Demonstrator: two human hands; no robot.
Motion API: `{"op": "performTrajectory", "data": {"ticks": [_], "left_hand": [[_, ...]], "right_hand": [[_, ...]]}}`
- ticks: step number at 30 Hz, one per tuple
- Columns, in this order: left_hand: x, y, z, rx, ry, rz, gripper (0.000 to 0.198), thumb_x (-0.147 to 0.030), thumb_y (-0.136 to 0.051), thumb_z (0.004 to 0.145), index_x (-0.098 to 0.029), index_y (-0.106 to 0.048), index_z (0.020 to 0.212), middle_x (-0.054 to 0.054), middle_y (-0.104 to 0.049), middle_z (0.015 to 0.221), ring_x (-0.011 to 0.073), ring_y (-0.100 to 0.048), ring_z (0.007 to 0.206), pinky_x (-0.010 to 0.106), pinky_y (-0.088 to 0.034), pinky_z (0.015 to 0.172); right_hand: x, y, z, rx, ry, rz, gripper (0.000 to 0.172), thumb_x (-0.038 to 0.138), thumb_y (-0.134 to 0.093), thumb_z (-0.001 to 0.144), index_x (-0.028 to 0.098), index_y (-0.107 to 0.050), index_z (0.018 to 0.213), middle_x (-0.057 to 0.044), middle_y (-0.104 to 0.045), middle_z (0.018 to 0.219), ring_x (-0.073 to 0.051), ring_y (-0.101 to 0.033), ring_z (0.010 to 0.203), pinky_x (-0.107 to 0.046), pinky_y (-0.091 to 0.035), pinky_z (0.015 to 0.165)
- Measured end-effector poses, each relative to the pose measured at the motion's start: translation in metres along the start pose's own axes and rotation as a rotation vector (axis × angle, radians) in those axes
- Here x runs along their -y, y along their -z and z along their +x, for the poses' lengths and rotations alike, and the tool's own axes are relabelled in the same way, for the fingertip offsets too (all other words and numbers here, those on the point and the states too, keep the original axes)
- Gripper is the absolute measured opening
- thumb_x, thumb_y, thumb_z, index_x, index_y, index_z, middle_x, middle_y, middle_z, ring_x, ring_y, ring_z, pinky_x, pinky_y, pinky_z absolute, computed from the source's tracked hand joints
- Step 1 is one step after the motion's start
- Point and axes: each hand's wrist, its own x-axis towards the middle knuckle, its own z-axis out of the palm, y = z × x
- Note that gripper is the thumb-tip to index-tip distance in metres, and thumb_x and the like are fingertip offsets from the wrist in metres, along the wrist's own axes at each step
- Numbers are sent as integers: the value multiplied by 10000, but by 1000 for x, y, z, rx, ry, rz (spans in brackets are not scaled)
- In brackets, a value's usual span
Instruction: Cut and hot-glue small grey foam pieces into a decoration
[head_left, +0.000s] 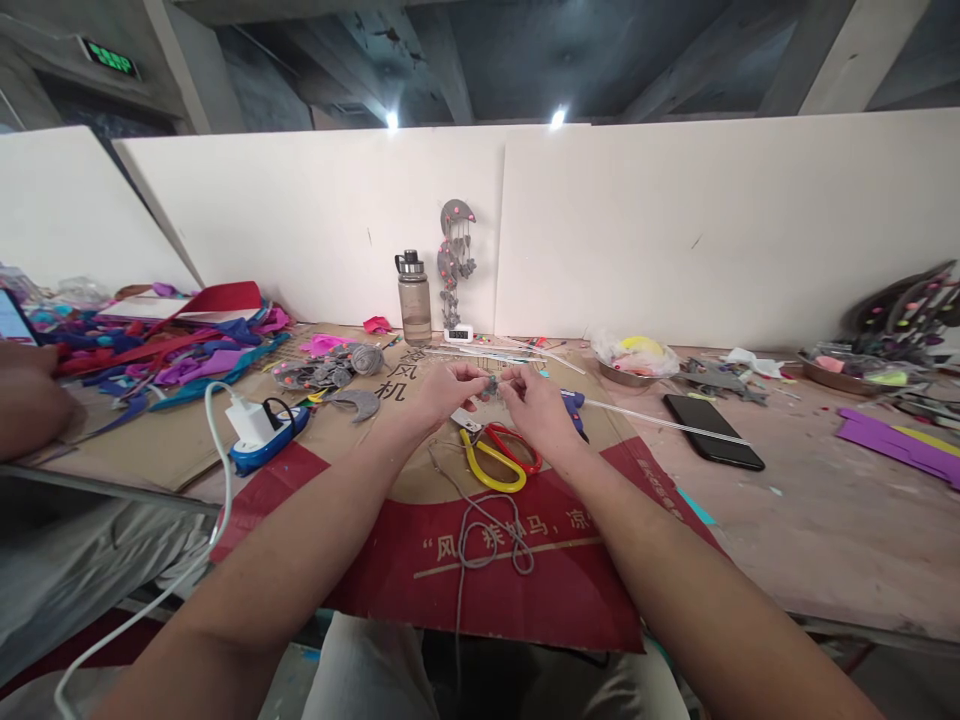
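My left hand [448, 392] and my right hand [531, 402] meet over the cardboard, each pinching a small grey piece [491, 385] that looks like felt. Its exact shape is too small to make out. Just below my fingers lie scissors with one yellow and one red handle [495, 475]. Toward me, a loose grey cord [480, 500] curls over the red part of the cardboard [375, 590] and hangs past its front edge. Partly behind my right hand rests a blue glue gun [574, 408], with a clear glue stick [660, 418] reaching right from it.
A black phone [709, 430] lies on the right under the stick's end. Behind stand a water bottle [416, 305] and a hanging grey moon ornament [456, 218]. Left are a blue power strip [270, 445], grey felt pieces [356, 403] and another person's hand [30, 400].
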Motion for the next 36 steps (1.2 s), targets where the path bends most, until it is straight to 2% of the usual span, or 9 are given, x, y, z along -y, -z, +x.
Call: {"op": "performTrajectory", "data": {"ticks": [4, 8, 11, 17, 22, 26, 31, 36], "left_hand": [[-1, 1, 0, -44, -62, 100, 161, -274, -674, 684, -142, -687, 775, 21, -652, 675, 119, -595, 603, 194, -455, 448], [-3, 1, -2, -13, -84, 173, 182, -310, -666, 706, -151, -706, 784, -5, -625, 630, 79, -503, 508, 182, -397, 422], [-3, -1, -3, 15, -57, 153, 200, -329, -671, 716, -149, -701, 797, -30, -577, 571, 51, -422, 433, 182, -333, 403], [1, -1, -3, 137, -23, -64, 275, -327, -722, 697, -138, -695, 894, -19, -598, 589, 72, -507, 473, 207, -415, 478], [4, 1, 0, 187, -11, -142, 293, -279, -743, 685, -132, -704, 936, 7, -644, 633, 84, -543, 506, 221, -446, 515], [6, -1, 2, 143, 48, -153, 203, -278, -732, 693, -122, -701, 819, 10, -628, 588, 85, -538, 486, 216, -438, 493], [2, -2, 2, 62, 66, -158, 162, -274, -731, 696, -127, -668, 724, -1, -608, 553, 73, -518, 455, 204, -421, 468], [0, -1, 1, -57, -13, -58, 153, -274, -713, 711, -137, -645, 715, -3, -627, 560, 81, -547, 462, 212, -457, 499]], "right_hand": [[-3, -1, 0, -7, -3, 0, 43, 213, -520, 821, 191, -554, 836, -5, -598, 730, -150, -527, 671, -275, -390, 665], [-2, 1, -1, -55, -24, 28, 71, 242, -546, 805, 196, -554, 858, 23, -555, 656, -141, -494, 608, -265, -378, 627], [0, 3, 0, -76, -19, 9, 59, 246, -534, 807, 198, -555, 777, 21, -548, 643, -135, -481, 597, -263, -367, 623], [3, 6, 0, -91, -53, -26, 112, 261, -522, 817, 200, -545, 726, 12, -556, 644, -135, -485, 600, -261, -360, 621], [4, 7, 1, -106, -56, -54, 98, 246, -512, 807, 201, -541, 724, 13, -553, 643, -137, -489, 603, -265, -362, 621], [2, 4, 1, -96, -33, -51, 99, 246, -515, 812, 201, -537, 727, 0, -563, 667, -148, -497, 631, -276, -377, 639], [0, 1, -1, -143, 75, -59, 51, 220, -520, 816, 189, -559, 822, -40, -599, 814, -161, -513, 722, -287, -401, 689], [1, 0, -3, -81, 71, -62, 84, 212, -519, 833, 186, -553, 760, -15, -589, 734, -148, -504, 691, -274, -380, 685]]}}
